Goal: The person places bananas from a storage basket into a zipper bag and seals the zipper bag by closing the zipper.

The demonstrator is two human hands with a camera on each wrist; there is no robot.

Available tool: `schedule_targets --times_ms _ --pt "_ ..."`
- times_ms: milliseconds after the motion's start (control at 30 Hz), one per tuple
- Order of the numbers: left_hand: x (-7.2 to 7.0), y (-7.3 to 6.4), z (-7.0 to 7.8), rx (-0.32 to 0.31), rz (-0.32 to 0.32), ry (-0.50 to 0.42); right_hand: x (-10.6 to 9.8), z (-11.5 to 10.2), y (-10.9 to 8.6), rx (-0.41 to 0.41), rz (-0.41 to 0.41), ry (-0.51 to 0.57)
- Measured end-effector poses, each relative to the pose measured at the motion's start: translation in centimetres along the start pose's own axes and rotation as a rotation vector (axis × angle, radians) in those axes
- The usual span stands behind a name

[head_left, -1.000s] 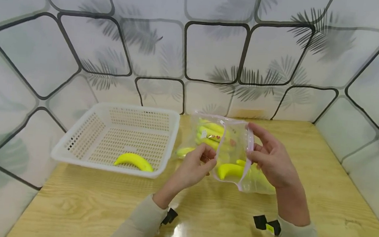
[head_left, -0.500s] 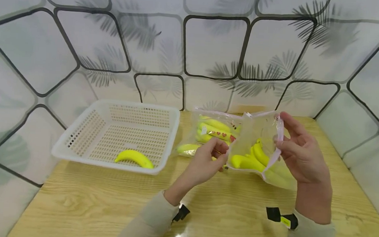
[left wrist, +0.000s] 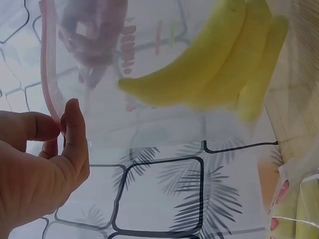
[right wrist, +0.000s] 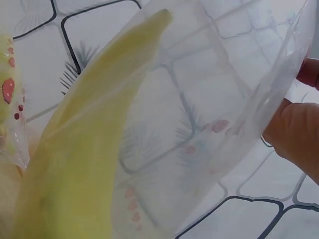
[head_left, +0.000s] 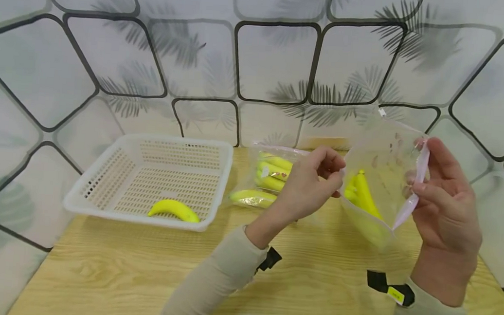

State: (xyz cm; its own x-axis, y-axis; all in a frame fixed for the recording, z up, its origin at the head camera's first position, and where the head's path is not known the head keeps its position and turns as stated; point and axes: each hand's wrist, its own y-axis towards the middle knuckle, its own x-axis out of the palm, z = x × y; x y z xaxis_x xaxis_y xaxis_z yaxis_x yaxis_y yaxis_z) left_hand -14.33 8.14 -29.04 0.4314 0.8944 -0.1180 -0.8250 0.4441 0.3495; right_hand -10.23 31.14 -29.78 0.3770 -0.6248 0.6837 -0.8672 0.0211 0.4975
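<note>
A clear zip bag with a pink-edged mouth hangs between my two hands, its mouth spread apart. Several yellow bananas lie in the bottom of it. My left hand pinches the near left edge of the mouth between thumb and fingers. On the opposite side, my right hand grips the pink edge with thumb and forefinger. In the right wrist view a banana shows blurred through the plastic.
A second clear bag holding several bananas lies on the wooden table, behind my left hand. At the left stands a white plastic basket with one banana inside. A patterned wall rises behind.
Both hands have moved right and lifted the zip bag off the other bag. Its mouth is spread wider, and the bananas have slid toward the bottom. The basket and its banana stay put.
</note>
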Motion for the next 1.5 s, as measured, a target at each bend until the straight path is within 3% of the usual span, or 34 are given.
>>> schedule_targets --times_ms 100,200,267,433,567,700,900,1033,1133,1233,1400,1500 --pt "0.0 -0.2 0.2 0.0 0.004 0.019 0.2 0.0 0.0 -0.048 -0.004 0.041" --pt "-0.2 -0.6 -0.3 -0.028 0.013 0.075 0.5 0.1 0.1 -0.077 0.017 -0.037" --pt "-0.4 -0.9 -0.9 -0.071 0.007 0.108 0.5 0.4 0.1 -0.042 0.025 -0.106" --pt "-0.9 -2.1 -3.3 -0.19 0.003 0.154 -0.1 1.6 0.4 0.139 0.042 -0.32" --pt "-1.6 -3.3 -4.8 -0.237 0.032 0.16 -0.5 2.6 0.5 0.182 0.047 -0.385" --pt "-2.5 -4.2 -5.4 -0.245 0.048 0.176 -0.3 3.6 0.7 0.207 0.009 -0.384" --pt "-4.4 -5.1 -4.6 -0.184 -0.005 0.403 -0.1 4.9 0.9 0.252 -0.022 -0.407" --pt "-6.1 -5.1 -3.6 -0.155 -0.08 0.461 -0.1 5.2 0.9 0.267 -0.029 -0.424" --pt "-7.8 -4.9 -2.6 -0.181 -0.169 0.472 -0.1 5.5 0.9 0.271 -0.024 -0.42" --pt "-10.3 -4.7 -1.4 -0.26 -0.295 0.47 -0.1 5.8 0.9 0.278 -0.026 -0.417" --pt "-15.4 -4.0 1.1 -0.399 -0.57 0.508 0.1 6.1 1.0 0.294 -0.035 -0.447" --pt "-18.8 -3.5 2.2 -0.488 -0.617 0.5 0.2 6.2 1.0 0.307 -0.029 -0.466"
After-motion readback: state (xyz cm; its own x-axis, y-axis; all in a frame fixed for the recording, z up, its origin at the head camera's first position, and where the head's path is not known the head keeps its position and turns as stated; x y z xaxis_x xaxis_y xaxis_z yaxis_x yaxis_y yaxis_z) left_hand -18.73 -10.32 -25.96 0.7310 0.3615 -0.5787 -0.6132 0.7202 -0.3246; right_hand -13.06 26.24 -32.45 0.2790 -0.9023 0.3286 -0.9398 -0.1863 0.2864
